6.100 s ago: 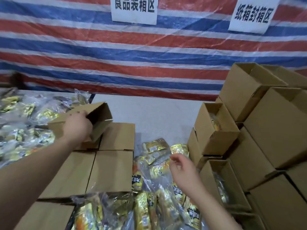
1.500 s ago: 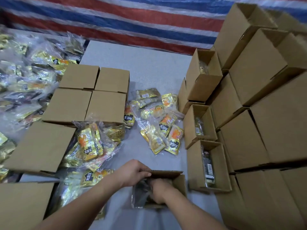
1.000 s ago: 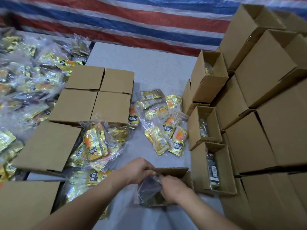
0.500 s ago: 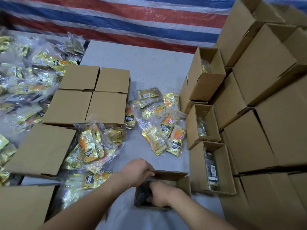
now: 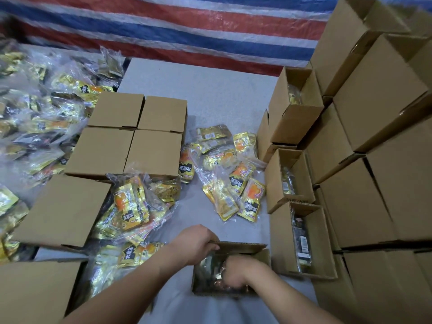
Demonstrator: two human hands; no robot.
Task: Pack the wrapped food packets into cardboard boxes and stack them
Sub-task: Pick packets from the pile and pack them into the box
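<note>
The left hand (image 5: 195,244) curls over the far-left rim of the open box (image 5: 240,247) on the grey table (image 5: 210,94), gripping the cardboard. The right hand (image 5: 236,272) is down inside that box, fingers bent onto a dark packet (image 5: 207,270) — whether they pinch it or only press, I cannot tell. Loose gold packets (image 5: 233,183) lie beyond, beside the stacked boxes (image 5: 374,183).

An open brown cardboard box (image 5: 236,247) sits upright at the near edge, a packet (image 5: 208,267) inside. Gold-and-orange packets (image 5: 230,174) lie loose mid-worktop; open packed boxes (image 5: 301,239) stand stacked right.
</note>
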